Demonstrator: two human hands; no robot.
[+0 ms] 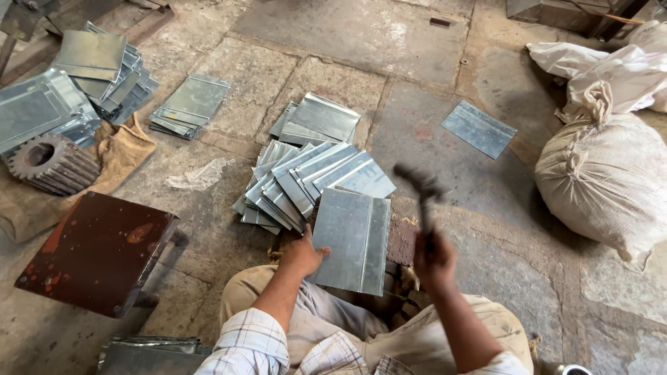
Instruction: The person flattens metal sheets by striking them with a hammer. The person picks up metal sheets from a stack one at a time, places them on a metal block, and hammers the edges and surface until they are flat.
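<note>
- Your left hand (pixel 303 254) lies flat, fingers spread, pressing on the left edge of a metal sheet (pixel 351 238).
- That sheet sits right in front of your knees, resting on a dark block (pixel 401 241) whose edge shows at its right side; a fold line runs lengthwise down the sheet.
- Your right hand (pixel 434 258) is fisted tight around a hammer (pixel 421 192), raised, with the head blurred above the sheet's right corner.
- The hammer head is clear of the sheet, not touching.
- A fanned pile of sheets (pixel 306 182) lies just beyond the one you hold, touching its far edge.
- Another small stack (pixel 318 120) is behind the pile.
- A single sheet (pixel 478 128) lies alone on the stone floor (pixel 361 31), to the right, well apart.
- More stacks are at far left (pixel 104 66), with a smaller stack (pixel 188 105) beside them.
- A gear wheel (pixel 50 163) rests on sacking at left.
- A rusty red box (pixel 97 251) is near your left knee.
- A tied sack (pixel 606 177) stands at right, well apart.
- A crumpled plastic scrap (pixel 200 175) lies between the pile and the gear.
</note>
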